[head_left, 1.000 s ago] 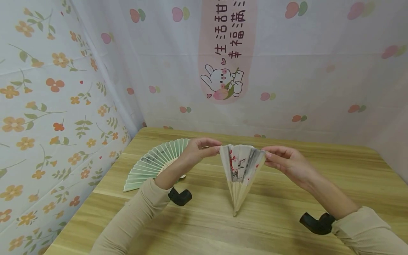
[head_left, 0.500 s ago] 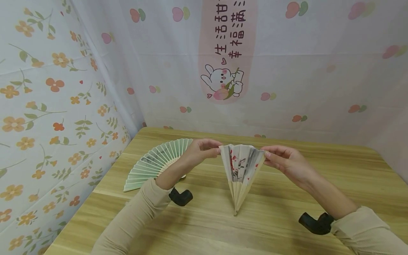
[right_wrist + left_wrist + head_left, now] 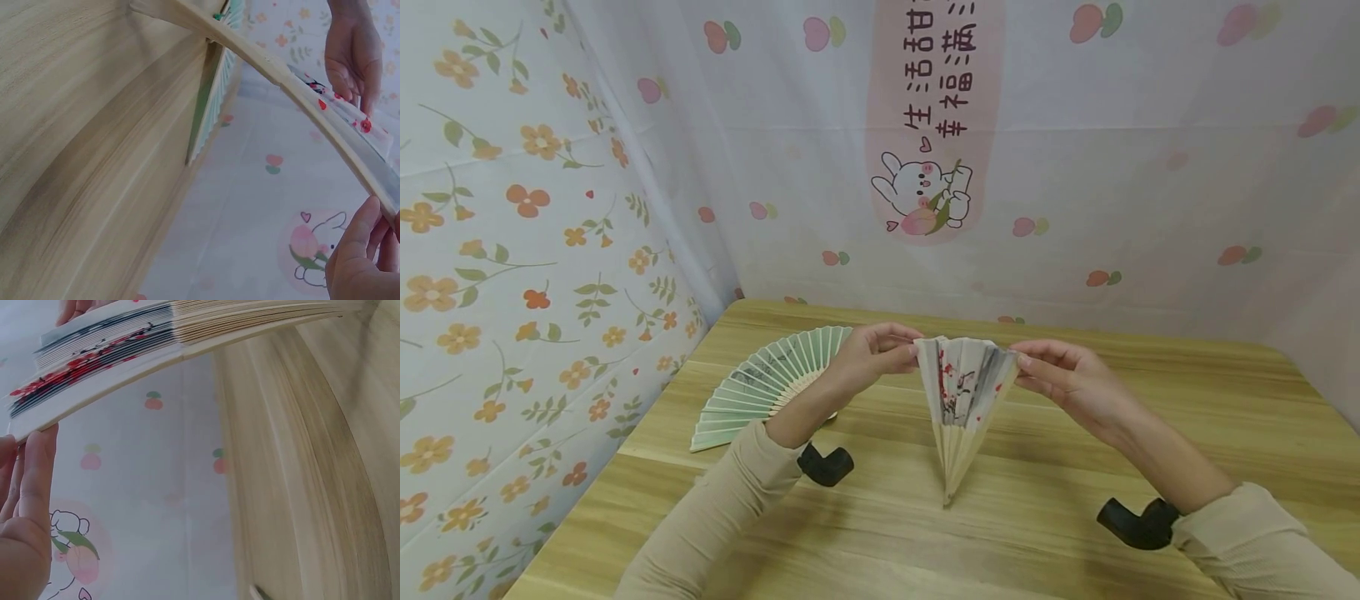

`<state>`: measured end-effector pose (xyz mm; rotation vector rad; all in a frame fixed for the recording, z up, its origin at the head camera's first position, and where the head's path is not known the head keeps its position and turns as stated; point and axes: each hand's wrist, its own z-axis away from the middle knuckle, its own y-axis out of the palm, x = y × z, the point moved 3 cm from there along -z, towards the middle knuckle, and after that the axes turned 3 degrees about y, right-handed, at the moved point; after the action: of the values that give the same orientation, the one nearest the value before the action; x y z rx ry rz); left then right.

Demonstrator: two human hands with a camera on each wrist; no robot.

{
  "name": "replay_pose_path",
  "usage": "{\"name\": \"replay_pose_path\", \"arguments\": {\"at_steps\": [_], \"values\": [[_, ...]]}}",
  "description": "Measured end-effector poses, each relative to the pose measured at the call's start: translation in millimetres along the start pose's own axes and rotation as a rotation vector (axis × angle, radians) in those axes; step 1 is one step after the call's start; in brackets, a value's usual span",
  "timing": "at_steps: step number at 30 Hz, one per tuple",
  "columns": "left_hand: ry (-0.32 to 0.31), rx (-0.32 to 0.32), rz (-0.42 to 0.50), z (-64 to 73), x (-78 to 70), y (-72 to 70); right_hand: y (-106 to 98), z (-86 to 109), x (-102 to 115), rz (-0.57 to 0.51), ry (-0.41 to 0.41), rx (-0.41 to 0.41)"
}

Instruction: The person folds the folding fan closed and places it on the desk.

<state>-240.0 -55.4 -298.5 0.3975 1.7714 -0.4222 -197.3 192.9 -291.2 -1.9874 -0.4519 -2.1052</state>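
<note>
A white folding fan with red blossoms, grey shading and pale wooden ribs is partly spread between my two hands, its pivot end pointing down toward me. My left hand pinches the fan's upper left corner between thumb and fingers. At the opposite upper corner, my right hand pinches the outer rib. In the left wrist view the pleats of the fan lie close together. From the right wrist, the fan's outer rib shows edge-on, with the left hand beyond it.
A green folding fan, spread wide, lies on the wooden table at the left, partly behind my left forearm. White floral cloth hangs along the left side, and a printed curtain hangs behind the table.
The white fan's lower tip has shifted slightly left, and my right hand has moved a little left with it. Both hands keep their hold on the fan's corners.
</note>
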Motion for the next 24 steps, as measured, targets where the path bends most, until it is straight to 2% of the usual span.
{"name": "replay_pose_path", "arguments": {"at_steps": [8, 24], "values": [[0.03, -0.058, -0.005, -0.7, 0.7, -1.0, 4, -2.3, -1, -0.009, -0.003, 0.02], [0.042, -0.05, 0.005, -3.3, 3.6, 2.0, 11, -7.9, -3, -0.012, 0.006, 0.015]]}}
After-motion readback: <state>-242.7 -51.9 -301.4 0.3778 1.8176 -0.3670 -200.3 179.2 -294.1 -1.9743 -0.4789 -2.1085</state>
